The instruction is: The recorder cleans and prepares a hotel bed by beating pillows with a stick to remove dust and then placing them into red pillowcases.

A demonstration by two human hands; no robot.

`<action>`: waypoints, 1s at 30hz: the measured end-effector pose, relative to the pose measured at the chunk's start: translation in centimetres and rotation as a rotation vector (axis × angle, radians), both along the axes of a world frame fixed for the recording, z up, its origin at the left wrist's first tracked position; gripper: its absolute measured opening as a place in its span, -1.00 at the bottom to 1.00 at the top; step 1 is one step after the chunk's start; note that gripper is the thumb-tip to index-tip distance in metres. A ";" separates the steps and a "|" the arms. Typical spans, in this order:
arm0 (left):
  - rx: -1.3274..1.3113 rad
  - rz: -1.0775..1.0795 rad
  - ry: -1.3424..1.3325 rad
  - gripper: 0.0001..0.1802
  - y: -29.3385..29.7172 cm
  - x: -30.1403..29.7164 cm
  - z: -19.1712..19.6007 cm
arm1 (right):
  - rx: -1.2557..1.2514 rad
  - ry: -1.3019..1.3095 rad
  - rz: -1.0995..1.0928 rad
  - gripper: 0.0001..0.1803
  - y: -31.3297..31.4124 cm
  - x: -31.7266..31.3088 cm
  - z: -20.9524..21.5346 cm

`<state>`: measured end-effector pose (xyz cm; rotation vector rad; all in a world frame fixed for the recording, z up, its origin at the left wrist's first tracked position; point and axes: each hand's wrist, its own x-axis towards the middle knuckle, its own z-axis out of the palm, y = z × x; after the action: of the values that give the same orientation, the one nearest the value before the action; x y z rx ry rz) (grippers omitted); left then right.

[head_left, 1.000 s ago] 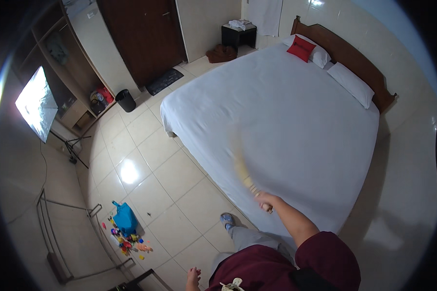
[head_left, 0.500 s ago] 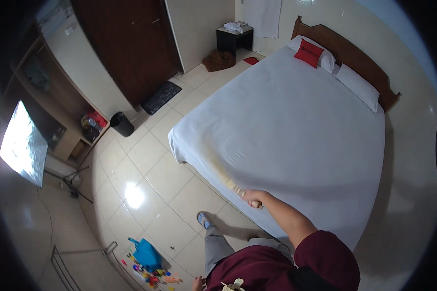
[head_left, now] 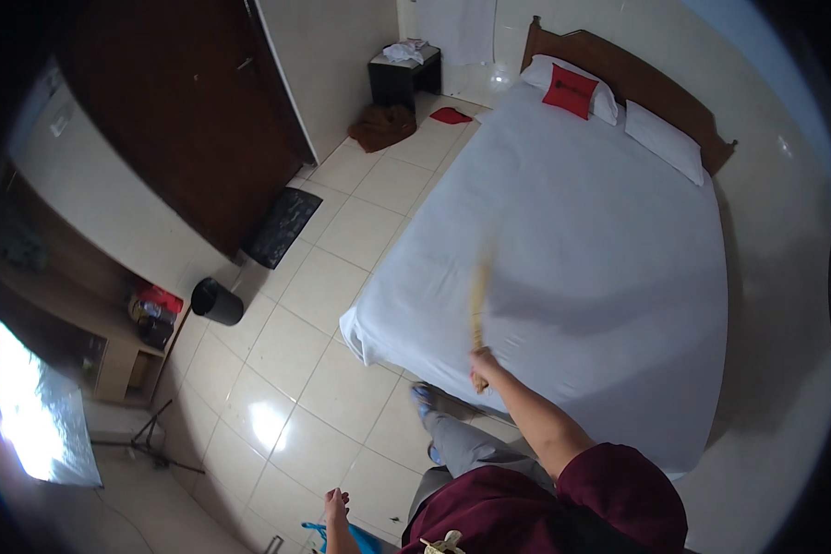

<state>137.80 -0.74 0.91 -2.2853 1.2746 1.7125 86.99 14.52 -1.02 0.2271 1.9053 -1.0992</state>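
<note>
My right hand (head_left: 481, 362) is wrapped round the bound handle of a pale yellow stick broom (head_left: 478, 309). The broom reaches out over the white sheet of the bed (head_left: 582, 249), its far end smeared by motion. Whether the bristles touch the sheet I cannot tell. Low in the picture, my left hand (head_left: 337, 501) hangs over the tiled floor with its fingers curled in and nothing visible in them. Below it, a blue bag (head_left: 365, 541) shows in part, mostly hidden by my forearm and shirt.
Two white pillows (head_left: 663, 142) and a red cushion (head_left: 570, 91) lie by the wooden headboard (head_left: 619, 66). A black bin (head_left: 217, 302), a dark doormat (head_left: 283, 226) and a light on a tripod (head_left: 42, 406) stand or lie to the left. A small black table (head_left: 404, 78) stands in the far corner.
The broom has swung from pointing far left to pointing away over the bed. My left hand has come further into view. The view has shifted, and the bag has mostly left it.
</note>
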 end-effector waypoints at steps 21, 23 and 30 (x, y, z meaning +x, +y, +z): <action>0.230 -0.397 -0.119 -0.63 -36.2 -15.0 -0.3 | 0.084 0.198 0.065 -0.56 -27.3 -6.6 6.0; 0.231 -0.484 -0.053 -0.53 -40.2 -17.3 -0.3 | 0.236 0.032 -0.221 -0.50 -28.9 -6.6 5.0; 0.286 -0.638 -0.071 -0.58 -56.7 -22.4 -1.4 | 0.086 0.211 -0.349 -0.64 -38.6 -3.2 4.3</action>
<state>115.44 -57.46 -0.50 -1.5356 1.4216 1.4475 83.79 -24.08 3.29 0.5255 2.1573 -1.3129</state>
